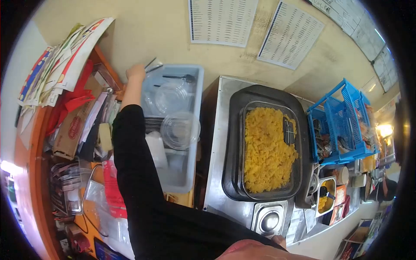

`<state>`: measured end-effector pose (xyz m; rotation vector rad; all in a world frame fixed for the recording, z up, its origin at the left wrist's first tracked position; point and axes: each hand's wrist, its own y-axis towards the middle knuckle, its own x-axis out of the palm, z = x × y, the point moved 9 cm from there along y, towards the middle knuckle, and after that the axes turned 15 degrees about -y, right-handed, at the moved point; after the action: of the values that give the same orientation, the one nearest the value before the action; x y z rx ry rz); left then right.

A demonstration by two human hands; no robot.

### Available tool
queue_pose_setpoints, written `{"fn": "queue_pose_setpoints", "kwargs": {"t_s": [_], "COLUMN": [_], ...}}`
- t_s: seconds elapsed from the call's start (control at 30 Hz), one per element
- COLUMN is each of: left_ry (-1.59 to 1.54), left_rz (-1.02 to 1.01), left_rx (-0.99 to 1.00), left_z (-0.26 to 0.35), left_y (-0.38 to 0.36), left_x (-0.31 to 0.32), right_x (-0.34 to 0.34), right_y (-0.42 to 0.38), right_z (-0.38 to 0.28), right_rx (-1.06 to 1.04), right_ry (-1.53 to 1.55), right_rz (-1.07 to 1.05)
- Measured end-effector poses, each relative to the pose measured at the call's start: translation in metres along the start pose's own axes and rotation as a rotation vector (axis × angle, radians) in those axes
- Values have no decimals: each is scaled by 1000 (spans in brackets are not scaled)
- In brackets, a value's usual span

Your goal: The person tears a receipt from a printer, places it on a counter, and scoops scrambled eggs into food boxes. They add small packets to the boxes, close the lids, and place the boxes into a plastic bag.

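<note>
My left hand (136, 72) reaches past the far left corner of a pale blue plastic tub (182, 180), fingers curled closed. Right beside it is a small clear piece (154, 65) with dark edges; what the fingers hold is hidden. Inside the tub lie clear round plastic containers (171, 99), a black spoon (187, 78) and a white packet (157, 149). My right hand (279, 241) shows only in part at the bottom, close to a steel pan with a domed lid (269, 221), its fingers mostly hidden.
A tray of yellow food (268, 151) under a clear cover sits on the steel counter (216, 164). Blue baskets (342, 121) with packets stand at right. A steel container with yellow food (326, 197) is nearby. Papers and a cardboard box (76, 125) crowd the left shelf.
</note>
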<state>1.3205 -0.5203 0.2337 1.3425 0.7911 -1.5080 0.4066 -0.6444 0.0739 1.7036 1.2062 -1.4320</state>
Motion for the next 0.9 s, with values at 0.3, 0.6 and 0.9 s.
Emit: {"fn": "queue_pose_setpoints", "kwargs": {"t_s": [0.3, 0.6, 0.9], "left_ry": [-876, -602, -969], "left_rz": [-522, -1388, -1361], "left_rx": [333, 1344, 831], "left_z": [118, 392, 477], "left_y": [-150, -566, -664], "left_x": [-130, -132, -70], "right_x": [-88, -259, -251], "right_y": [34, 47, -74], "right_z": [-52, -144, -1], "right_rx": [31, -125, -36], "right_ry": [-16, -437, -270], "right_rz": [231, 1035, 869]}}
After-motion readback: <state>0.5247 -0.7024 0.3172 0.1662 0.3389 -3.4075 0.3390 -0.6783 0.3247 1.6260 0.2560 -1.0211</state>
